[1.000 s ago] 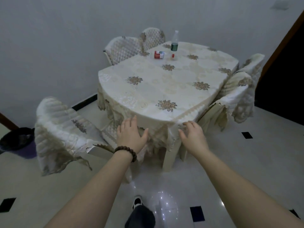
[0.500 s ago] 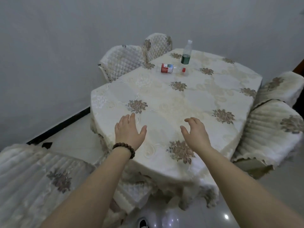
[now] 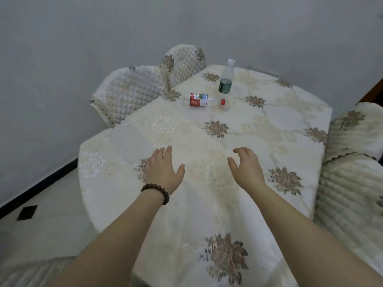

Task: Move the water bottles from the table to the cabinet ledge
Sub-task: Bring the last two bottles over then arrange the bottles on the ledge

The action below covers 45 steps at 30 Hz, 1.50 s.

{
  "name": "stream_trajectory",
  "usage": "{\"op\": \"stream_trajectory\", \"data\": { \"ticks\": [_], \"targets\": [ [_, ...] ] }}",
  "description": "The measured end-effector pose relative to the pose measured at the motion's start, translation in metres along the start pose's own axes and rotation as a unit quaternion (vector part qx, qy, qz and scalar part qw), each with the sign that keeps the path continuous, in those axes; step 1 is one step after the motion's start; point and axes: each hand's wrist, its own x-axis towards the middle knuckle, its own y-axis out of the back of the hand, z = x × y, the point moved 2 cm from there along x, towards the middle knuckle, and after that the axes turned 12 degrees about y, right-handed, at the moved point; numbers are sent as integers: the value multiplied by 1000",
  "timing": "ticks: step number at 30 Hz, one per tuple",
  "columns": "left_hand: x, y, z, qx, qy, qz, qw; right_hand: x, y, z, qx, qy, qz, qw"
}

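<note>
Both empty hands, left hand (image 3: pixel 162 169) flat and right hand (image 3: pixel 246 167) loosely curled, now further over the table (image 3: pixel 116 162); green-label bottle (image 3: pixel 226 77) upright, red-label bottle (image 3: pixel 204 100) lying beside it, apparently unreached; cabinet ledge unseen.

Label text on the lying bottle (image 3: pixel 198 100) was too small to be read. The near table (image 3: pixel 116 183) edge was cut off by the bottom frame edge. The right-hand chairs (image 3: pixel 350 195) were cropped by the right edge.
</note>
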Motion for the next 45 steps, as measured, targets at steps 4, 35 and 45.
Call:
{"op": "stream_trajectory", "data": {
  "ticks": [4, 35, 45],
  "targets": [
    [59, -12, 33, 10, -10, -16, 1000, 58, -1, 21, 13, -10, -10, 1000],
    [422, -154, 191, 169, -150, 26, 974, 315, -56, 144, -39, 46, -2, 998],
    [404, -103, 160, -119, -25, 56, 991, 405, -43, 117, 92, -2, 77, 993]
  ]
}}
